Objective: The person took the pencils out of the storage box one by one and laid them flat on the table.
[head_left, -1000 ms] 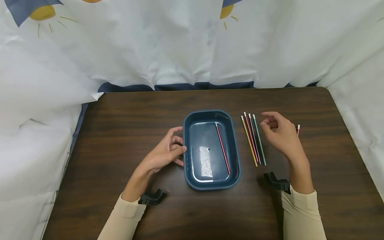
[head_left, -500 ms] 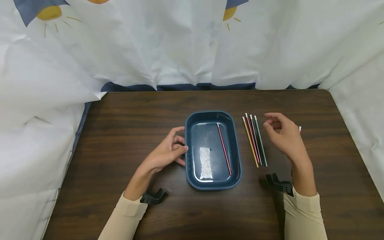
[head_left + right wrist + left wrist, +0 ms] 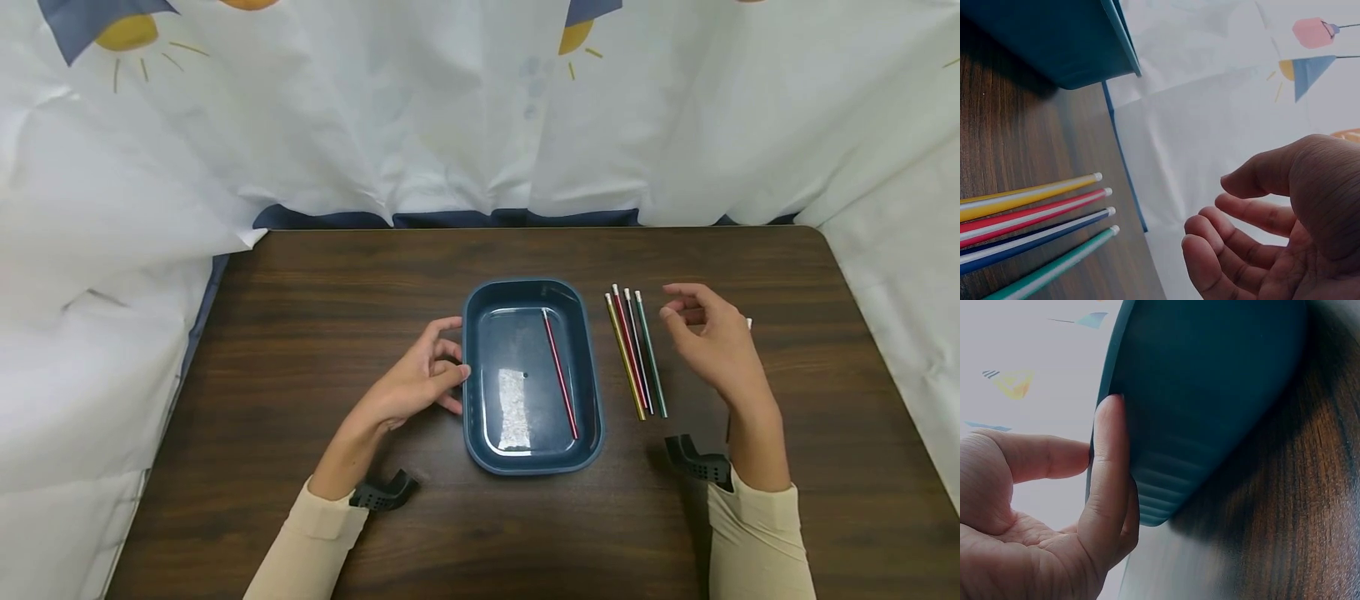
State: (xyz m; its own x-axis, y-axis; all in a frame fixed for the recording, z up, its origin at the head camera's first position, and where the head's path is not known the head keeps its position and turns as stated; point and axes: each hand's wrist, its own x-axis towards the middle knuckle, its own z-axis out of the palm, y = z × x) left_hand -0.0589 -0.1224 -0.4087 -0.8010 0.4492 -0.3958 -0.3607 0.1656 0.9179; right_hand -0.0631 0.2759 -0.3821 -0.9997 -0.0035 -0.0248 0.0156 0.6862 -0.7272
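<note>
A blue rectangular tray (image 3: 512,465) lies on the dark wooden table, with one red pencil (image 3: 560,375) inside it. My left hand (image 3: 412,375) holds the tray's left rim; in the left wrist view the thumb is at the rim and the fingers (image 3: 1110,450) lie along the outer wall. Right of the tray, a yellow pencil (image 3: 1041,192), a red one (image 3: 1041,215), a dark blue one (image 3: 1041,239) and a green one (image 3: 1054,269) lie side by side. Just beyond them hovers my right hand (image 3: 708,342), fingers loosely bent, holding nothing.
A white tip (image 3: 749,322) of another pencil peeks out behind the right hand, most of it hidden. White patterned curtain (image 3: 450,125) hangs along the table's back and sides. Black camera mounts (image 3: 386,492) sit at both wrists.
The head view has shifted slightly. Both hands, the tray and the pencils keep practically the same places; the pencil behind the right hand shows a little less.
</note>
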